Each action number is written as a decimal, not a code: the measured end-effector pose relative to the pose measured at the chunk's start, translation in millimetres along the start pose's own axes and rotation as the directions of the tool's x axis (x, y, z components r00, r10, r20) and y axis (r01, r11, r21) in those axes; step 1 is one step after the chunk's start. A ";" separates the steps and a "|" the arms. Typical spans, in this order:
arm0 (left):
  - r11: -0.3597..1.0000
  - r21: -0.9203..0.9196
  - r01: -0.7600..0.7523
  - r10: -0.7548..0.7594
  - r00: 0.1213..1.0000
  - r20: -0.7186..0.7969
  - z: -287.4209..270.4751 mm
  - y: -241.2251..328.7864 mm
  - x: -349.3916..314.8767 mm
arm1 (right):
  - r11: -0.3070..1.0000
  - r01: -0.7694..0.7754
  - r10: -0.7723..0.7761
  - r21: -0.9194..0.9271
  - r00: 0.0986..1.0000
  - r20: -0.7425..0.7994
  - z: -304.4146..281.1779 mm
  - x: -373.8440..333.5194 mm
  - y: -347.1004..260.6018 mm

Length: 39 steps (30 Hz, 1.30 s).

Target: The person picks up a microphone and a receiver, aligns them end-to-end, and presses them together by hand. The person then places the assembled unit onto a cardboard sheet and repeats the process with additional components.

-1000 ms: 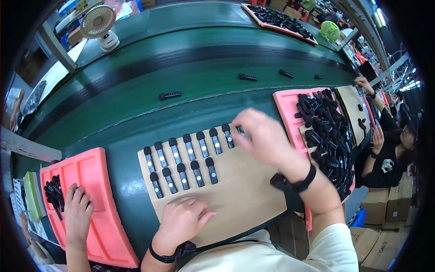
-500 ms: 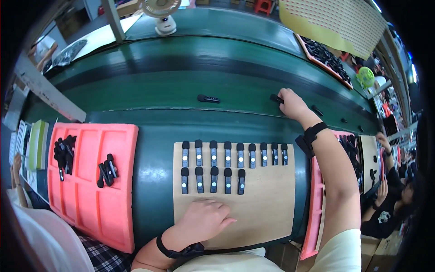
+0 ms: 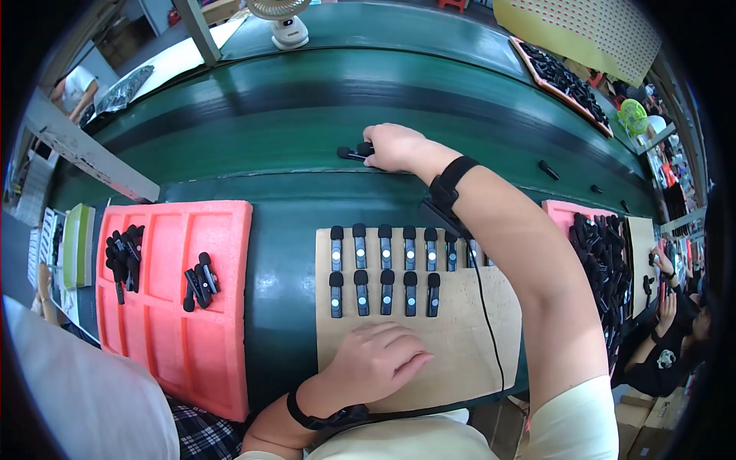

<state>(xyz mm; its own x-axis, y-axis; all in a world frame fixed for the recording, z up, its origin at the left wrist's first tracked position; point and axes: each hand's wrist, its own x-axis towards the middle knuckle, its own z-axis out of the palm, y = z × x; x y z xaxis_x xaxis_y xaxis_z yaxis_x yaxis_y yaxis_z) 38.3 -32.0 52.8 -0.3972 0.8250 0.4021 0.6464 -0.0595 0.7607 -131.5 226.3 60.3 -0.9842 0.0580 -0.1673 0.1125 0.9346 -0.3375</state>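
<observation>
My right hand (image 3: 395,147) reaches across to the green belt, its fingers pinching a small black clip-on microphone (image 3: 366,148) with a foam tip. Right beside it a second microphone (image 3: 346,153) lies on the belt; whether the fingers touch that one too is hidden. Over the near part of a brown cardboard sheet (image 3: 468,337) is my left hand (image 3: 379,359), palm down, fingers loosely bent and thumb apart, with nothing visible in it. Two rows of upright-set microphones (image 3: 387,295) lie on the sheet beyond that hand. My right forearm covers the far row's right end.
A pink compartment tray (image 3: 165,330) with two heaps of microphones (image 3: 125,257) stands left. Another pink tray (image 3: 563,209) at right is piled with more. Several microphones (image 3: 548,169) lie along the belt (image 3: 230,115). A fan (image 3: 290,32) stands beyond; a co-worker (image 3: 663,353) sits right.
My right hand has swept left along the belt with a microphone, up to the one lying there. The view has shifted a little; my left hand stays over the cardboard.
</observation>
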 end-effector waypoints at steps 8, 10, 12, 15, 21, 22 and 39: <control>0.938 -0.211 0.273 -0.319 0.920 -0.228 -16.7 2.8 -9.5 | 0.933 0.226 -0.253 0.279 0.965 0.067 -19.8 -87.8 -24.8; 0.959 -0.158 0.235 -0.278 0.884 -0.376 -18.4 -7.9 -11.9 | 0.872 0.018 -0.170 0.490 0.948 0.269 -23.6 -136.4 -34.1; 0.973 -0.104 0.207 -0.231 0.832 -0.504 -17.5 -7.3 -4.5 | 0.863 0.177 -0.280 0.474 0.948 0.154 -7.7 -181.1 -25.1; 0.988 0.138 0.075 -0.025 0.942 -0.334 -19.0 7.0 13.4 | 0.819 -0.013 -0.160 0.574 0.955 0.250 5.3 -230.1 -32.4; 0.995 -0.007 0.096 -0.096 0.986 -0.138 -14.3 0.4 -3.0 | 0.445 0.059 -0.002 0.894 0.998 -0.064 42.7 -279.9 -39.9; 0.993 -0.056 0.109 -0.116 0.980 -0.163 -12.7 0.7 -3.4 | 0.339 0.112 0.084 0.934 0.985 -0.149 53.5 -284.7 -37.1; 0.911 -0.382 0.157 -0.237 0.956 -0.173 -8.3 -0.8 -10.4 | 0.545 0.267 0.065 0.795 0.932 -0.357 62.6 -303.8 -23.8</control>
<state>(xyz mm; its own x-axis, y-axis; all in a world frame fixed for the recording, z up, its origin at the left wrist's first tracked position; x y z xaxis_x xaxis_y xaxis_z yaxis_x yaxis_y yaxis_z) 36.5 -45.1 52.2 -0.6460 0.7052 0.2921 0.2776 -0.1395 0.9505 173.4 164.5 61.2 -0.9586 0.2401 0.1533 -0.0928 0.2455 -0.9650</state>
